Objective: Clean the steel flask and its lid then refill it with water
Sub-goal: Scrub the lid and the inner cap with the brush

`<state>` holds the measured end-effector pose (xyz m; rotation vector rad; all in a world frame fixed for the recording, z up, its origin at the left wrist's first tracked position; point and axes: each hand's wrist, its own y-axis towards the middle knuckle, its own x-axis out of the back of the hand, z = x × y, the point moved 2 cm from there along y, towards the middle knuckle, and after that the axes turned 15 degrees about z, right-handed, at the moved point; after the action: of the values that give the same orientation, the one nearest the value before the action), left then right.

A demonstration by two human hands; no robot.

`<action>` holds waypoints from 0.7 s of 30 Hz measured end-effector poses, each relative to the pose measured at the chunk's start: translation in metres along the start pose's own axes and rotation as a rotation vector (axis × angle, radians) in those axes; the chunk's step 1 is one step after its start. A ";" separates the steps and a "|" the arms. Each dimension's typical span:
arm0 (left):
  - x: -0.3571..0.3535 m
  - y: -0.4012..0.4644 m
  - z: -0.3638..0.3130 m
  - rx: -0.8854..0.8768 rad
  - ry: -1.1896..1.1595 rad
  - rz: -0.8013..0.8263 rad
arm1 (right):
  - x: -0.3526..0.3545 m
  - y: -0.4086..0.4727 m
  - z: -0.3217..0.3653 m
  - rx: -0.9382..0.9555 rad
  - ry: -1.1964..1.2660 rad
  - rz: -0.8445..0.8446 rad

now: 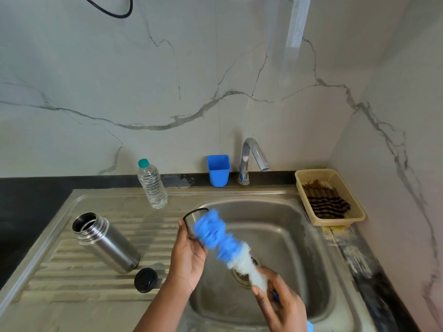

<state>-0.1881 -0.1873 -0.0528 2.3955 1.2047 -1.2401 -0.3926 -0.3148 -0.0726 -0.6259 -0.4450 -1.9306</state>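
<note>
The steel flask [106,243] stands open-mouthed on the ribbed draining board, left of the basin. A black inner stopper [145,280] lies beside its base. My left hand [189,255] grips the steel cup lid [191,218] over the basin's left edge, its open side facing right. My right hand [280,303] holds the handle of a bottle brush [220,238]; its blue and white bristles are blurred and reach the lid's mouth.
A plastic water bottle [152,185] stands at the back of the draining board. A blue cup [218,170] and the tap [251,159] stand behind the sink basin [287,236]. A beige basket [335,219] with a striped cloth sits at the right.
</note>
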 end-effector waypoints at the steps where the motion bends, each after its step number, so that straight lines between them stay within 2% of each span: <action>1: 0.000 0.000 0.001 0.027 -0.008 -0.020 | 0.000 -0.001 0.000 0.019 -0.016 0.018; 6: -0.002 0.003 0.003 -0.032 -0.073 -0.098 | -0.004 0.000 0.000 -0.054 -0.011 -0.135; 11: -0.003 0.000 0.005 -0.037 -0.100 -0.075 | 0.000 -0.005 -0.001 0.008 -0.055 -0.076; 15: -0.007 0.000 0.005 -0.055 -0.111 -0.076 | 0.002 -0.005 -0.007 -0.054 -0.057 -0.092; 18: -0.010 -0.002 0.005 -0.004 -0.064 -0.094 | 0.002 -0.006 -0.003 0.055 -0.129 -0.030; 21: -0.011 -0.001 0.002 -0.057 -0.094 -0.091 | 0.002 -0.007 -0.003 -0.032 -0.082 -0.074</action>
<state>-0.1936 -0.1943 -0.0454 2.2385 1.3155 -1.3111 -0.4008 -0.3148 -0.0734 -0.7198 -0.4963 -1.9909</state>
